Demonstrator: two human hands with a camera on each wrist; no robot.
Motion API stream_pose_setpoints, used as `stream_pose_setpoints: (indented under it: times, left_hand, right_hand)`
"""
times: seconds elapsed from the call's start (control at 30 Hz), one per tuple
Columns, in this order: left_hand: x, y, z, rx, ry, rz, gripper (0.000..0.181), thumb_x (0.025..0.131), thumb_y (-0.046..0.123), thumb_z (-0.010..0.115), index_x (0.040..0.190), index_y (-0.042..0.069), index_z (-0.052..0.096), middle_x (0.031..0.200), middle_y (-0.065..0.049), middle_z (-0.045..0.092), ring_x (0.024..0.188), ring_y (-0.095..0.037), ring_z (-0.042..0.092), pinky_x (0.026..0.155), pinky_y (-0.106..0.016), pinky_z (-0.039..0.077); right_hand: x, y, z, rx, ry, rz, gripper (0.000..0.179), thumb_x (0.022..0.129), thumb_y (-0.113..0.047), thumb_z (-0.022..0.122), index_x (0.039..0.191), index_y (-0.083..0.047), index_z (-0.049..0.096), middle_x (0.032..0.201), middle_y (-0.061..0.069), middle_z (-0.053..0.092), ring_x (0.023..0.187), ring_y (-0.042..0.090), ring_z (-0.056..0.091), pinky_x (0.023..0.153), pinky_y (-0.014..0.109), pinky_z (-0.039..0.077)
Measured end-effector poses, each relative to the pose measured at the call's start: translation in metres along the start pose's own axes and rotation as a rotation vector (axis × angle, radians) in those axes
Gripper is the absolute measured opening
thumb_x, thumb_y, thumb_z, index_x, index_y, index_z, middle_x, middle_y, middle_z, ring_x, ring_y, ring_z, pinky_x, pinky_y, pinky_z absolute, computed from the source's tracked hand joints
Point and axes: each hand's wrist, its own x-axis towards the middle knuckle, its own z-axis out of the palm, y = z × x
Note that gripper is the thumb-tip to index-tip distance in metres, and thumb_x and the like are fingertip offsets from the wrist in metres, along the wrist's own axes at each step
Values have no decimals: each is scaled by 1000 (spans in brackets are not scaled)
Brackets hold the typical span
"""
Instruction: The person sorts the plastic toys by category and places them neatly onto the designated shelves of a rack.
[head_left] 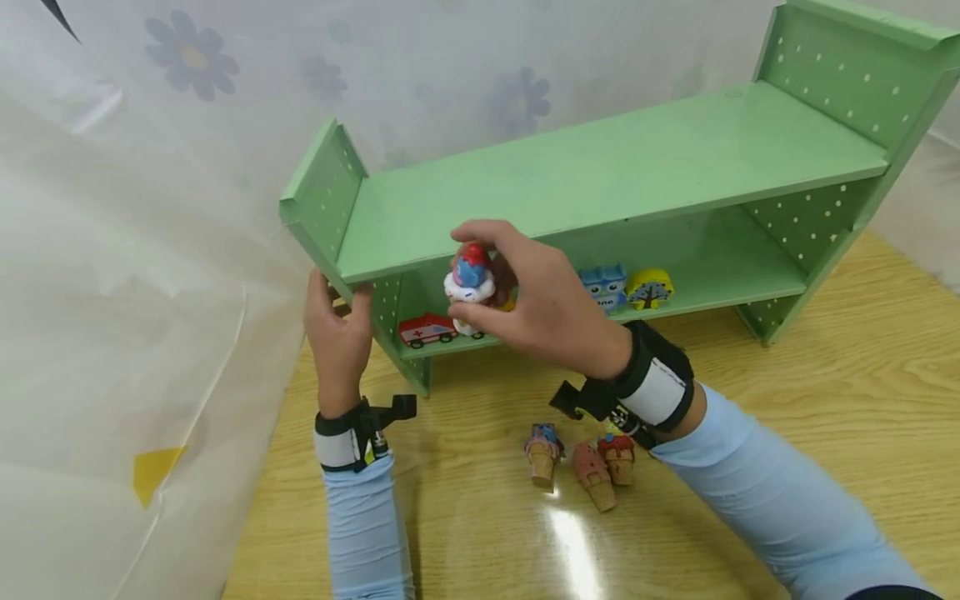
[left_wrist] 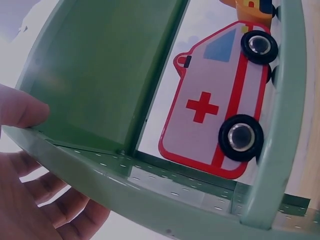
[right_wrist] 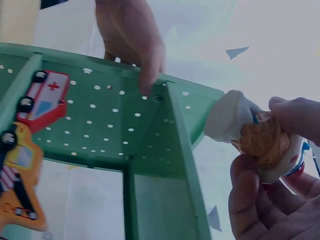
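In the head view my right hand (head_left: 551,304) holds a small toy ice cream (head_left: 471,282) between thumb and fingers, in front of the shelf's top board. It has a red tip, a blue layer and white frosting; the right wrist view shows its waffle-patterned cone (right_wrist: 262,141) and white base. My left hand (head_left: 337,346) grips the left side panel of a green shelf unit (head_left: 600,171), thumb (left_wrist: 25,109) on the inner side and fingers around the outside. Near it, a toy ambulance (left_wrist: 202,107) stands on the lower shelf.
Farther along the lower shelf are a blue owl toy (head_left: 603,287) and a yellow tree toy (head_left: 651,288). An orange toy vehicle (right_wrist: 22,175) stands beside the ambulance. On the wooden table (head_left: 465,500) lie several ice-cream figures (head_left: 543,454). A pale flowered sheet (head_left: 150,250) hangs behind.
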Motion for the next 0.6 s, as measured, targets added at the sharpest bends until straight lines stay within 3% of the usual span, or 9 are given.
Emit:
stream_pose_setpoints:
  times: [0.33, 0.6]
  left_hand:
    - [1, 0, 0, -9, 2, 11, 42, 97, 21, 59, 138, 11, 54, 129, -9, 61, 107, -10, 57, 85, -37, 51]
    - [1, -2, 0, 9, 8, -3, 43, 98, 22, 58, 138, 10, 54, 129, -10, 61, 108, -15, 58, 85, -35, 51]
  right_hand:
    - [38, -2, -9, -21, 22, -127, 51, 84, -13, 78, 129, 0, 59, 118, 17, 59, 84, 19, 60, 78, 27, 56]
    - [65, 1, -9, -49, 6, -168, 44, 87, -11, 70, 127, 3, 58, 109, 15, 66, 88, 20, 63, 76, 29, 57]
